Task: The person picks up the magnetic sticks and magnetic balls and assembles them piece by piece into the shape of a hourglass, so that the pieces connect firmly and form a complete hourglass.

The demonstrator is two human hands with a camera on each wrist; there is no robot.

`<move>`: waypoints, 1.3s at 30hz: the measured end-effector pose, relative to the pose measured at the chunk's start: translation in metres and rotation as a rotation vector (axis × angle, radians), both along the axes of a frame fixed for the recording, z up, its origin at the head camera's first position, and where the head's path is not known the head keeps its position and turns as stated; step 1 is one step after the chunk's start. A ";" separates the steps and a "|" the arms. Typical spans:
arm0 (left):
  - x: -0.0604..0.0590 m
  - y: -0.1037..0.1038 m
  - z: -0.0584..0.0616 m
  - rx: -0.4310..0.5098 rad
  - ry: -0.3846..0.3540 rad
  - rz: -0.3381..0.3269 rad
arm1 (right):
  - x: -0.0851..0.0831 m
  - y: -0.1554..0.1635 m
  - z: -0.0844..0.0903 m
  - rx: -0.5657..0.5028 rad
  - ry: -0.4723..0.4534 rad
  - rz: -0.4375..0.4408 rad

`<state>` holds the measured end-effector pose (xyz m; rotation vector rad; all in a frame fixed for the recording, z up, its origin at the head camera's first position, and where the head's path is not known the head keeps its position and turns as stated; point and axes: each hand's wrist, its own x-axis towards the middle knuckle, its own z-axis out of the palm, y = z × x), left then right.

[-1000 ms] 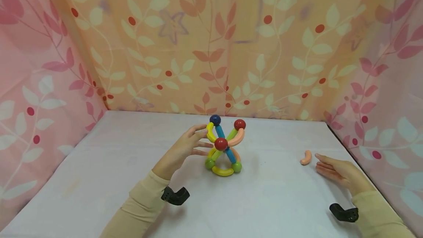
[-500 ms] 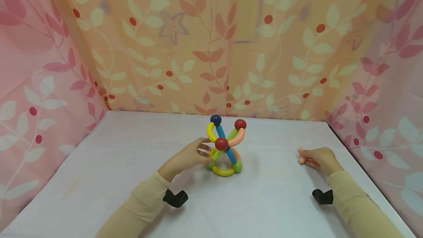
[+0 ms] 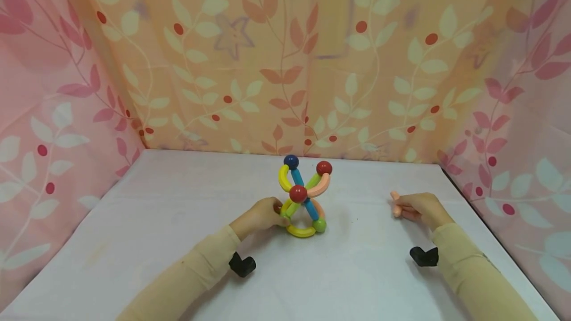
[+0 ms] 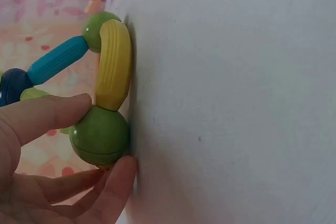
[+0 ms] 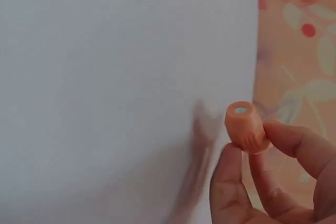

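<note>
A toy structure of coloured balls and sticks stands upright on the white table, with a red ball at its front middle. My left hand holds its lower left corner. In the left wrist view the thumb lies against the top of a green ball and the fingers curl beneath it. A curved yellow stick joins that ball to another green one. Off to the right, my right hand pinches a curved peach-coloured stick between thumb and fingers. Its near end carries a small metal disc.
Higher on the structure sit a dark blue ball and a second red one. A patterned orange curtain hangs behind the table, with pink cloth at both sides. Each wrist wears a black camera.
My left hand has moved down along the structure and taken hold of its lower left green ball. My right hand has picked up the peach-coloured stick and brought it left.
</note>
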<state>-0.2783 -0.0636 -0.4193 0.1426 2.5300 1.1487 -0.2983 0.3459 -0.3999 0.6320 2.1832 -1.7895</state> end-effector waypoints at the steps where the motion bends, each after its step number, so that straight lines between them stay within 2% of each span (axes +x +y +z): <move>1: -0.001 -0.001 0.000 0.002 0.005 -0.013 | -0.002 -0.004 0.004 -0.014 -0.002 0.016; 4: -0.006 -0.003 -0.001 0.025 0.001 -0.039 | -0.006 -0.018 0.019 -0.087 0.028 0.095; 9: -0.016 -0.005 0.000 0.044 -0.013 -0.073 | -0.007 -0.052 0.048 -0.315 0.089 0.198; 12: -0.021 -0.005 0.001 0.042 -0.020 -0.092 | -0.004 -0.074 0.061 -0.374 0.128 0.257; 19: -0.032 -0.007 0.001 0.053 -0.004 -0.179 | -0.003 -0.113 0.079 -0.393 0.172 0.318; 28: -0.044 -0.007 0.004 0.133 0.023 -0.269 | 0.002 -0.141 0.085 -0.303 0.209 0.323; 33: -0.048 -0.004 0.005 0.159 0.020 -0.242 | 0.004 -0.148 0.086 -0.285 0.179 0.320; 35: -0.049 -0.004 0.004 0.138 0.023 -0.211 | 0.004 -0.150 0.085 -0.280 0.170 0.323; 37: -0.046 -0.004 0.005 0.138 0.047 -0.133 | 0.005 -0.150 0.085 -0.276 0.172 0.328; 39: -0.040 -0.004 0.008 0.244 0.086 0.008 | 0.005 -0.150 0.085 -0.269 0.173 0.330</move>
